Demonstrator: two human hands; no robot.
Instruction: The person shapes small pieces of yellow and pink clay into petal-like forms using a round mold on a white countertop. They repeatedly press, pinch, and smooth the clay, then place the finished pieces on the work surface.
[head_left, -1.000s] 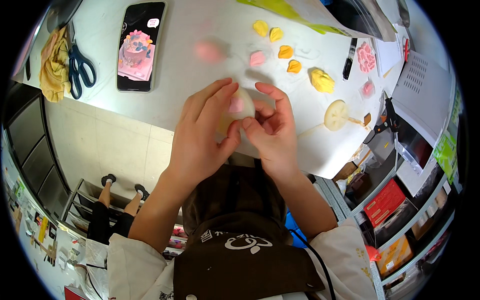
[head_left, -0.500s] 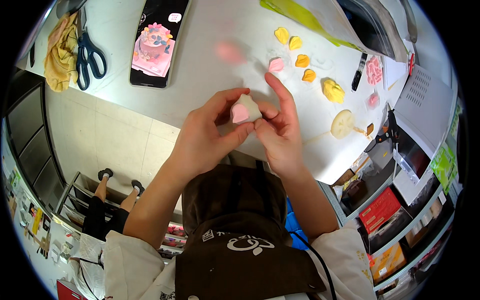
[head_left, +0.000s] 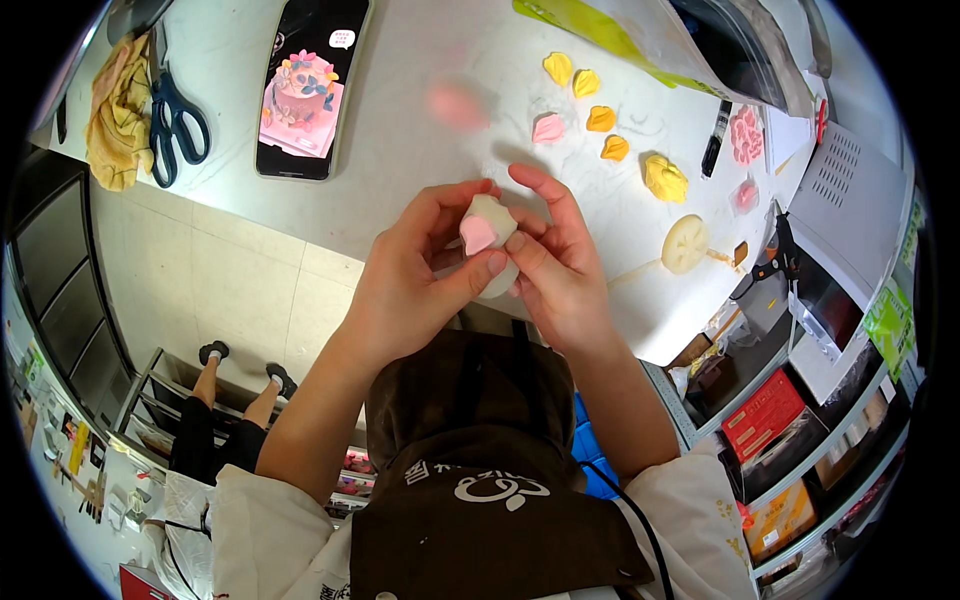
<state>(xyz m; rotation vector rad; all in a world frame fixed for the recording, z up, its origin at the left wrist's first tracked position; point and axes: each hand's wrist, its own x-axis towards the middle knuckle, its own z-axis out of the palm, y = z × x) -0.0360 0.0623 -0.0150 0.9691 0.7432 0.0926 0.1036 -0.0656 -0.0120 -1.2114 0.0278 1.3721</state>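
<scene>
At the table's edge, both hands hold an off-white petal mould point(head_left: 492, 212) with a thin pink petal point(head_left: 479, 236) lying on its face. My left hand point(head_left: 405, 275) is closed round its left side, thumb below the petal. My right hand point(head_left: 562, 270) pinches the right side with the thumb, and its index finger stretches up free. Below the thumbs shows a pale rounded part point(head_left: 500, 283), mostly hidden by the fingers. Beyond my hands, another pink petal point(head_left: 548, 128) and several yellow petals point(head_left: 586, 83) lie on the table.
A smartphone point(head_left: 307, 110) showing a pink cake, dark-handled scissors point(head_left: 180, 130) and a yellow cloth point(head_left: 120, 120) lie left. Rightward are a ridged cream disc point(head_left: 685, 244), a black marker point(head_left: 715, 140) and a glue gun point(head_left: 783, 250). Shelves point(head_left: 770, 480) stand right; another person's legs point(head_left: 225, 410) show lower left.
The mould has tilted in my hands, and the pale rounded part now shows below the thumbs. My right index finger has drawn back slightly toward me.
</scene>
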